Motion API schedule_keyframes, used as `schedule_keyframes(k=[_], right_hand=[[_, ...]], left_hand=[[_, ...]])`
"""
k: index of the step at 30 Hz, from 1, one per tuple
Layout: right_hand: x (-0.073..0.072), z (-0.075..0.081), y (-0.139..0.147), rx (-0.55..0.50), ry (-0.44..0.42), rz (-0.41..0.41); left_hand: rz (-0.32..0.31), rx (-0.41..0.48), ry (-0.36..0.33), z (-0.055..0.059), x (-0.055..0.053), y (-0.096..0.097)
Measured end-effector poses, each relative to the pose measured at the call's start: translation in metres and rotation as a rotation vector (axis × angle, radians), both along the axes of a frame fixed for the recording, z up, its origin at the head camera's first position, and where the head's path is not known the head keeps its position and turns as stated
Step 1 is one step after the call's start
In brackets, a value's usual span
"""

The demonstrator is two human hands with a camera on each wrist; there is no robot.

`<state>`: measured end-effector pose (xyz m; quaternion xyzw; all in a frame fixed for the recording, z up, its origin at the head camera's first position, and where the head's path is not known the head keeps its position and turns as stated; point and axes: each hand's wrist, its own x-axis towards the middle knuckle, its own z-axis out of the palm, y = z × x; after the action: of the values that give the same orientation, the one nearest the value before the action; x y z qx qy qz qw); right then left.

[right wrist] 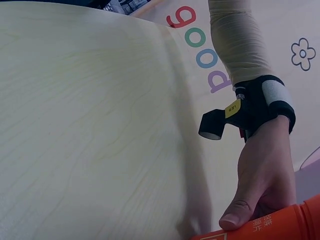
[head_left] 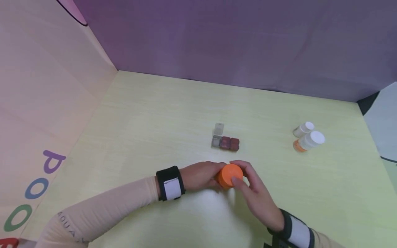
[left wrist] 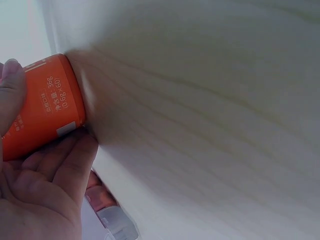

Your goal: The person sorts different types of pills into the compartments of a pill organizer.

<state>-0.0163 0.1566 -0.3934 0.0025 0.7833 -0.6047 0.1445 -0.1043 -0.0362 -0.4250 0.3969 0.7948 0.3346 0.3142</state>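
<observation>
An orange bottle [head_left: 230, 173] with an orange cap stands near the middle of the table. My left hand [head_left: 200, 175] grips its body from the left; in the left wrist view, the thumb and fingers are on opposite sides of the printed label [left wrist: 55, 95]. At the cap, my right hand [head_left: 258, 199] holds the rim between thumb and fingers, with the thumb on the near right edge. Just beyond the hands lies a small pill box [head_left: 225, 143]. Its left compartment is clear, with the lid [head_left: 218, 129] flipped back, and two dark red compartments have their lids down.
Toward the right of the table [head_left: 155, 113] are a small white bottle [head_left: 303, 129] and a larger white bottle [head_left: 308, 141] with an orange lower band, close together. A purple panel [head_left: 217, 41] rises along the back, and a pale lettered panel [head_left: 46, 86] borders the left.
</observation>
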Motion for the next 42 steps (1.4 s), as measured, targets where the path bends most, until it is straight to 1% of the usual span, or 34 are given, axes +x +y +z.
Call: schedule_keyframes(k=[5,7,13,18,20,24,30,33,36,38,40,42], right_hand=[[-0.0008,0.0025,0.0001,-0.020,-0.087,-0.014],[-0.0013,0.0028,-0.0006,-0.020,-0.091,-0.030],[-0.0023,0.0018,-0.0038,-0.026,-0.091,-0.067],[-0.0007,0.0002,-0.0040,0.020,-0.015,-0.045],[-0.0002,0.0004,-0.0034,0.033,0.000,-0.033],[0.0000,0.0022,-0.0023,0.010,-0.040,-0.025],[-0.0007,0.0027,-0.0034,-0.022,-0.076,-0.056],[-0.0002,0.0010,-0.0041,-0.041,-0.064,-0.065],[0.0008,-0.0002,-0.0036,-0.017,0.002,-0.054],[0.0014,0.0002,-0.0030,0.001,0.024,-0.041],[0.0014,0.0012,-0.0027,0.003,0.005,-0.030],[0.0010,0.0024,-0.0023,-0.020,-0.039,-0.024]], left_hand=[[-0.001,0.007,-0.017,-0.0002,0.0000,-0.0003],[0.003,0.006,-0.014,0.0001,0.0001,-0.0001],[0.009,-0.004,-0.008,0.0021,0.0006,0.0006],[0.005,-0.009,0.001,0.0021,0.0002,0.0006],[0.004,-0.011,-0.004,0.0019,0.0000,0.0004],[0.003,-0.008,-0.015,0.0018,0.0001,-0.0002],[0.005,-0.003,0.010,0.0021,0.0007,-0.0002],[0.006,0.000,0.010,0.0016,0.0007,0.0001],[0.006,-0.003,0.006,0.0012,0.0005,0.0003],[0.005,-0.007,0.000,0.0008,0.0002,0.0004],[0.004,-0.011,-0.011,0.0006,-0.0001,0.0004],[0.004,-0.012,-0.011,0.0008,-0.0002,0.0006]])
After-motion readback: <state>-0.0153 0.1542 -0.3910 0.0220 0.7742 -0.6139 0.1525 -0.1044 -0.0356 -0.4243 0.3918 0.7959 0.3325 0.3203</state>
